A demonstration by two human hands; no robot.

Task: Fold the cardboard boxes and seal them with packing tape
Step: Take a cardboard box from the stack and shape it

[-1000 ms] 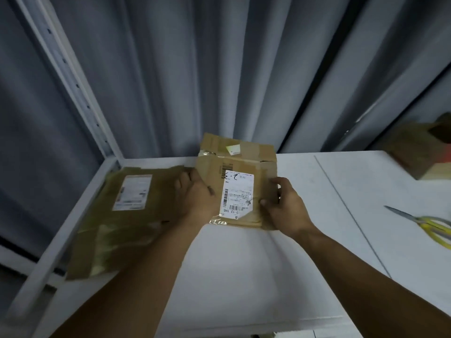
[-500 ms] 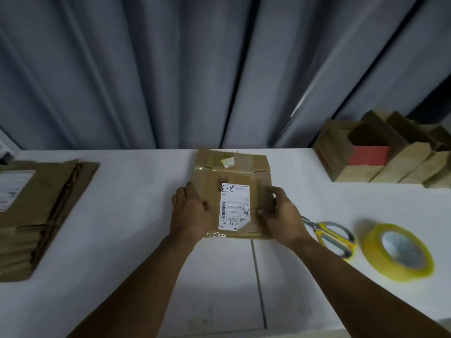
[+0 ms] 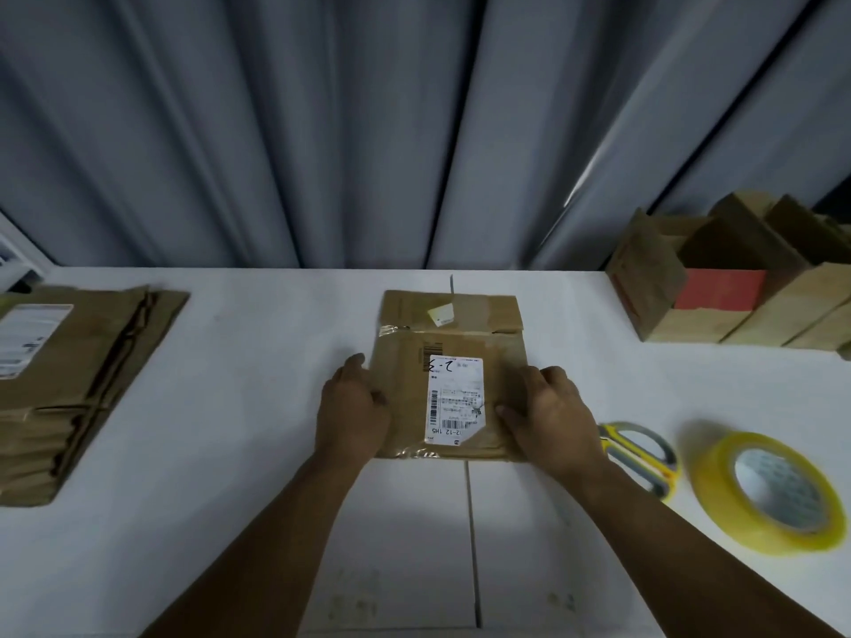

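A flattened cardboard box (image 3: 499,361) is found lying flat at the centre of the white table (image 3: 230,522), with a shipping label (image 3: 453,402) on its upper face. Its left edge is grasped by the left hand (image 3: 353,409), thumb laid on the top face. Its right edge is grasped by the right hand (image 3: 555,414), thumb pressed beside the label, fingers curled over the edge. A stack of flattened boxes (image 3: 83,375) is noted at the far left. Yellow-handled scissors (image 3: 642,453) and a yellow tape roll (image 3: 769,492) are recorded right of the right hand. At the right rear, assembled boxes (image 3: 718,292) are seen.
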